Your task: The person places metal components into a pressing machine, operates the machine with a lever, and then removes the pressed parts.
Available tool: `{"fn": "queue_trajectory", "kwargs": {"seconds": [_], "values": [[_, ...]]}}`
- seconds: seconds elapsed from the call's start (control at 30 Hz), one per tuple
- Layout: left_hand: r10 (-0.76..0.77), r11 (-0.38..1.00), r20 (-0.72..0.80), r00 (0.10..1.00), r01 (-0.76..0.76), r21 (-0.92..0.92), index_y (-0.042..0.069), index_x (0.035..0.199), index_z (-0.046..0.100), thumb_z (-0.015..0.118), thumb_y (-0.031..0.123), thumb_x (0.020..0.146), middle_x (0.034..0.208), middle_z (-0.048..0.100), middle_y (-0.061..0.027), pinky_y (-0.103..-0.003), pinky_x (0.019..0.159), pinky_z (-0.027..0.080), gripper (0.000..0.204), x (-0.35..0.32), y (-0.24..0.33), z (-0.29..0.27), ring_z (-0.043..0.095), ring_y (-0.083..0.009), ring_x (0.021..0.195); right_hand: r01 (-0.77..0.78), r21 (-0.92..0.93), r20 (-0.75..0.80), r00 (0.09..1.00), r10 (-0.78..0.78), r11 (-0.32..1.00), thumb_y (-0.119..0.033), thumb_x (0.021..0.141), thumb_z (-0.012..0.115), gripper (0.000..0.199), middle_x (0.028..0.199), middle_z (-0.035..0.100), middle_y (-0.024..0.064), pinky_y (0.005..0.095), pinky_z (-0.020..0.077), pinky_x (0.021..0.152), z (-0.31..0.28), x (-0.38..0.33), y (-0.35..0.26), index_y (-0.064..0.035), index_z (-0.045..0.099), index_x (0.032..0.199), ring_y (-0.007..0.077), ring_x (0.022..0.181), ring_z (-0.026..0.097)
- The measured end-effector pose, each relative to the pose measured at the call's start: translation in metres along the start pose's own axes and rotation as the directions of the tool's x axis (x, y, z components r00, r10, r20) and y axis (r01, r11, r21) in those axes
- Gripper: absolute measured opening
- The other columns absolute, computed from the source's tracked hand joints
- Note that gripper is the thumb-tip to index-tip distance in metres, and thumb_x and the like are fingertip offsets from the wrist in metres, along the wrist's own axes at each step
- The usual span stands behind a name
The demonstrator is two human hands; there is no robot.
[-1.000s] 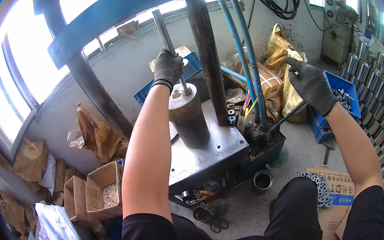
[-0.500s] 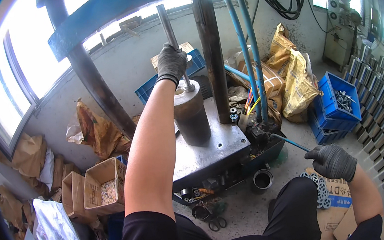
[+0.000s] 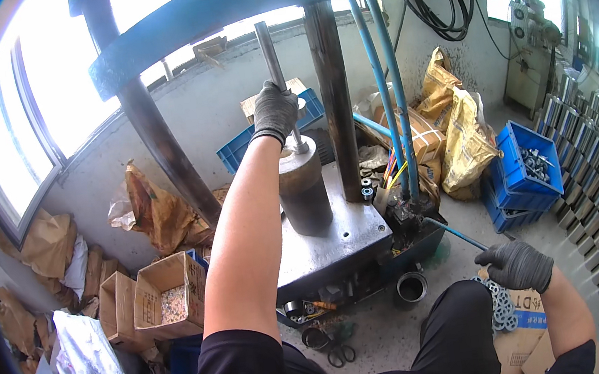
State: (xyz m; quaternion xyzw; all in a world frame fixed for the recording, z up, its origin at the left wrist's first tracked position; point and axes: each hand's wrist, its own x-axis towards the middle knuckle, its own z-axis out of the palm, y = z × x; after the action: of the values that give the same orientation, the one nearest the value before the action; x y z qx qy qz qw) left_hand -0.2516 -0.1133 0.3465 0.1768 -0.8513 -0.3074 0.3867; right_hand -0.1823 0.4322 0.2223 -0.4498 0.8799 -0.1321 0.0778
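My left hand [image 3: 274,110], in a dark grey glove, grips a thin upright metal rod [image 3: 271,53] that rises from a dark steel cylinder [image 3: 304,190]. The cylinder stands on the grey press plate [image 3: 336,245]. My right hand [image 3: 517,265], also gloved, hangs low at the right over a cardboard box [image 3: 529,320] holding metal rings [image 3: 502,308]. Its fingers are curled, and I cannot tell whether they hold a ring. A thin blue lever [image 3: 456,232] sticks out of the press base just left of that hand.
Dark press columns [image 3: 330,80] and blue hoses [image 3: 383,81] stand behind the plate. Blue crates [image 3: 523,169] of metal parts, yellow sacks [image 3: 465,138] and rows of steel parts [image 3: 592,161] fill the right. Open cardboard boxes [image 3: 164,298] and bags lie at the left.
My right hand has left the blue lever and dropped from beside the crates to the box of rings by my knee. My left hand has stayed on the rod.
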Motion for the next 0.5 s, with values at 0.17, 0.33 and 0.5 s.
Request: {"fn": "queue_trajectory", "kwargs": {"seconds": [0.17, 0.33, 0.5], "values": [[0.038, 0.996, -0.035, 0.999, -0.035, 0.079, -0.002, 0.109, 0.060, 0.073, 0.011, 0.088, 0.092, 0.074, -0.0190, -0.039, 0.074, 0.065, 0.027, -0.001, 0.004, 0.002, 0.077, -0.0281, 0.083, -0.050, -0.087, 0.294, 0.953, 0.074, 0.995, -0.026, 0.089, 0.062, 0.033, 0.099, 0.076, 0.0198, 0.0483, 0.0580, 0.087, 0.001, -0.004, 0.006, -0.0076, 0.077, 0.111, 0.0395, 0.096, 0.073], [-0.004, 1.000, -0.012, 1.000, 0.004, -0.027, -0.003, 0.108, 0.059, 0.071, 0.009, 0.090, 0.091, 0.073, -0.0178, -0.038, 0.070, 0.067, 0.024, 0.004, -0.004, 0.001, 0.078, -0.0269, 0.082, -0.018, 0.041, 0.052, 0.999, 0.016, 0.999, -0.032, 0.091, 0.060, 0.037, 0.101, 0.076, 0.0204, 0.0493, 0.0574, 0.089, 0.001, -0.003, 0.000, -0.0083, 0.077, 0.113, 0.0400, 0.097, 0.073], [0.016, 1.000, -0.032, 0.999, -0.016, 0.022, -0.002, 0.107, 0.060, 0.068, 0.008, 0.091, 0.091, 0.073, -0.0173, -0.037, 0.069, 0.067, 0.021, 0.003, -0.002, 0.001, 0.078, -0.0265, 0.082, -0.053, -0.031, 0.169, 0.984, 0.058, 0.998, -0.031, 0.090, 0.062, 0.036, 0.104, 0.076, 0.0202, 0.0488, 0.0575, 0.088, 0.004, -0.004, 0.006, -0.0075, 0.077, 0.113, 0.0402, 0.096, 0.073]]}}
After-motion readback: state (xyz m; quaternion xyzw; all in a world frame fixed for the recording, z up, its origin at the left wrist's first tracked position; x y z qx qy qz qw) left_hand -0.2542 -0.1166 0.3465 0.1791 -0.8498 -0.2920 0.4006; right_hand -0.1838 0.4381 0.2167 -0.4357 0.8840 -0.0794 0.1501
